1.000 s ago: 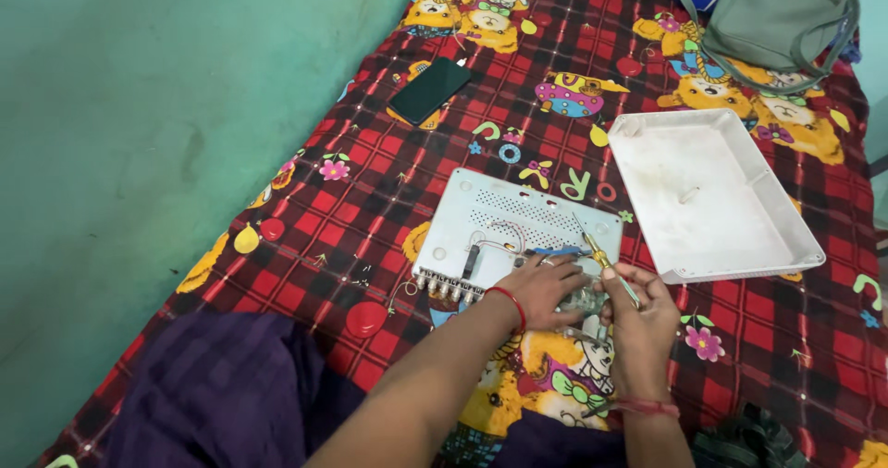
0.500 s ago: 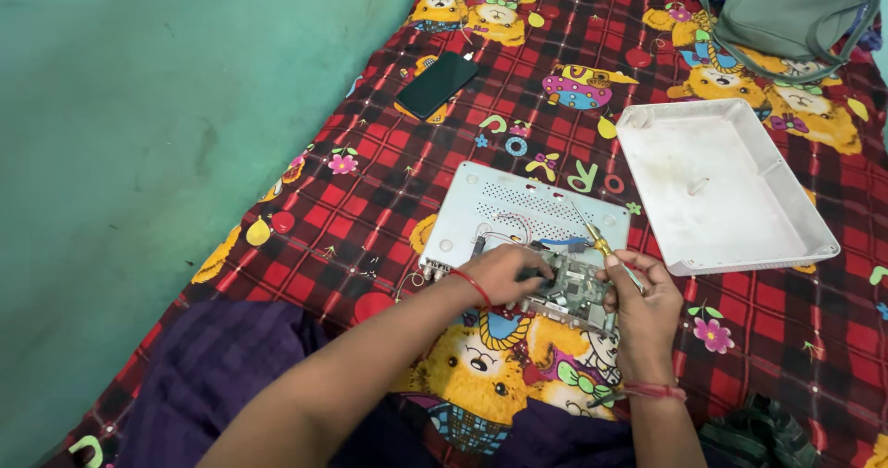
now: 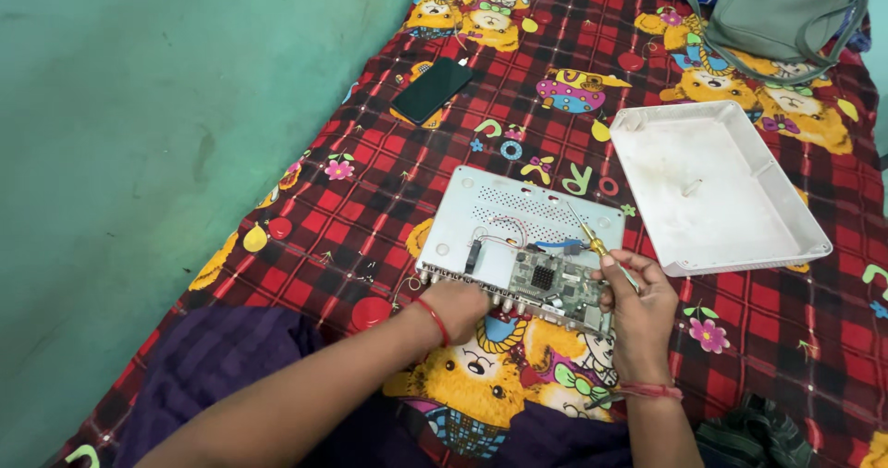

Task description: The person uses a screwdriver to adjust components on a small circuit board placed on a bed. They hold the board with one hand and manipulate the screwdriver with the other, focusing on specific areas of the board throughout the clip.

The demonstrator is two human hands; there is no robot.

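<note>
Left hand: we see the left hand [image 3: 465, 303] resting on the near front edge of the open white plastic device base [image 3: 518, 241], fingers curled together against the row of connectors; whether it pinches anything we cannot tell. Red thread band on that wrist.
Right hand: the right hand [image 3: 638, 306] is closed around a thin screwdriver with a yellow handle [image 3: 592, 240], fingers clamped on the handle. Thread band on this wrist too.
Screwdriver: tilted, metal shaft pointing up and left over the far right part of the base; tip lies over the perforated white panel, contact we cannot tell.
Circuit board: green circuit board [image 3: 555, 288] sits inside the base at its near right, between our two hands; black chip in the middle, thin red and blue wires just beyond it.
Device base: flat on the red checked cartoon-print bedsheet [image 3: 370, 209], just ahead of our purple-clad lap.
Lid: white rectangular plastic cover [image 3: 712, 186] lies upturned right of the base, near but apart.
Phone: black smartphone [image 3: 431, 90] screen up on the sheet, well apart, far left.
Bag: grey-green fabric bag with strap [image 3: 782, 10] at the far right corner.
Wall: green painted wall [image 3: 139, 107] along the left side.
</note>
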